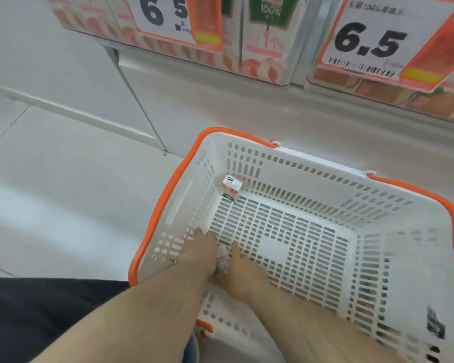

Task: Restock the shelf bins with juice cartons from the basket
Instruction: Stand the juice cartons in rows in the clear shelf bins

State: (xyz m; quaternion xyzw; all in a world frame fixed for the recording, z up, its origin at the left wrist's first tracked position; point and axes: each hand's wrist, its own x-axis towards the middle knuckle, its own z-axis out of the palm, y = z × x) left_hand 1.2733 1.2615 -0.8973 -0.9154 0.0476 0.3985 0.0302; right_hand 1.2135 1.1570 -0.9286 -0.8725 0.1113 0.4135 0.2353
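A white basket [312,163] with orange rim handles stands on the floor below the shelf. One small juice carton [231,187] stands upright in its far left corner. Both my hands reach into the near left corner. A second juice carton [222,258] sits between them, mostly hidden. My left hand [198,251] lies against its left side and my right hand [243,273] against its right side; the fingers are hidden, so the hold is unclear. At the top, clear shelf bins [262,48] hold rows of pink and green juice cartons.
Two price tags reading 6.5 [370,43] hang on the bin fronts. A white shelf base [220,106] runs behind the basket. Pale floor tiles [63,192] spread to the left. My dark clothing [37,310] fills the lower left.
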